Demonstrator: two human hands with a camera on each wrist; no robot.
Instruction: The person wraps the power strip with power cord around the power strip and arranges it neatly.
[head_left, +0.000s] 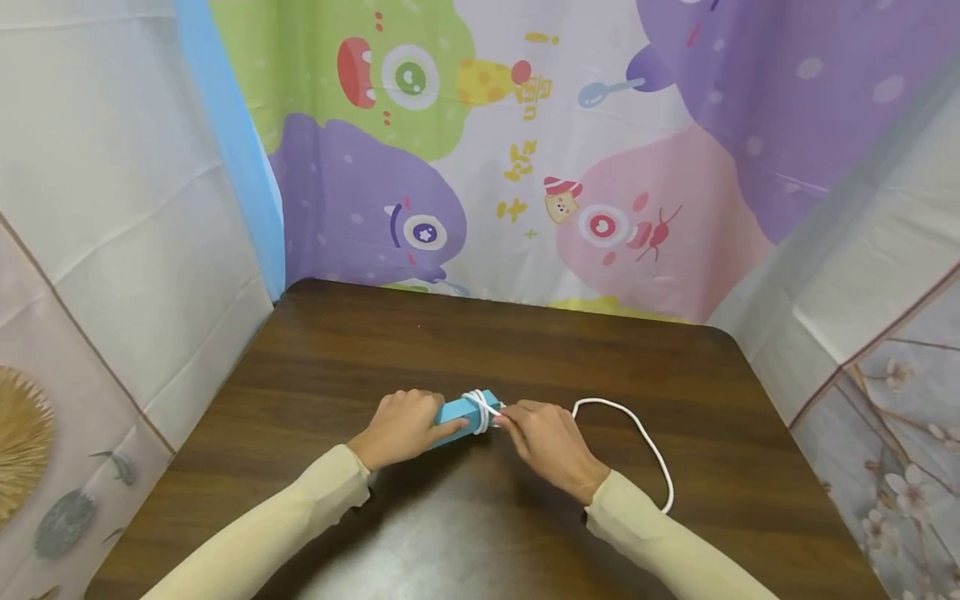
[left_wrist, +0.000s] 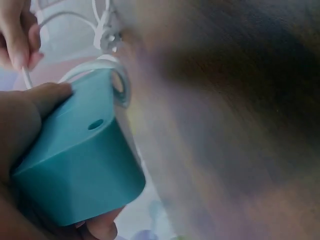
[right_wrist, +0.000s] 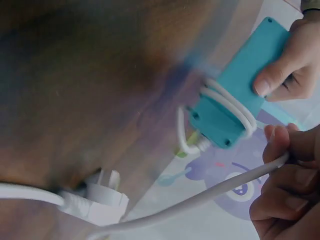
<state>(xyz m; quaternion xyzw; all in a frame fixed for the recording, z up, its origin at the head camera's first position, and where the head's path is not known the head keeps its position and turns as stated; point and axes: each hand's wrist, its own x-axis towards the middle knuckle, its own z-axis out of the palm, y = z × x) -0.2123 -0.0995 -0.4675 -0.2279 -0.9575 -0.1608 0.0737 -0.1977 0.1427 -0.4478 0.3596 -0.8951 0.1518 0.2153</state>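
Note:
A teal power strip (head_left: 456, 410) is held above the table in my left hand (head_left: 405, 427), thumb across one broad face and fingers around the far side. Several turns of its white cord (right_wrist: 232, 107) wrap the end where the cord comes out. My right hand (head_left: 551, 446) pinches the cord just beyond that end, between thumb and fingers. From there the loose cord (head_left: 637, 421) loops out to the right and passes behind the right forearm. A white plug (right_wrist: 102, 202) with metal prongs shows in the right wrist view, and also in the left wrist view.
The dark wooden table (head_left: 315, 350) has rounded back corners. Behind it hangs a curtain (head_left: 517, 250) printed with cartoon monsters. Pale cloth panels (head_left: 150, 200) stand along the left and right sides.

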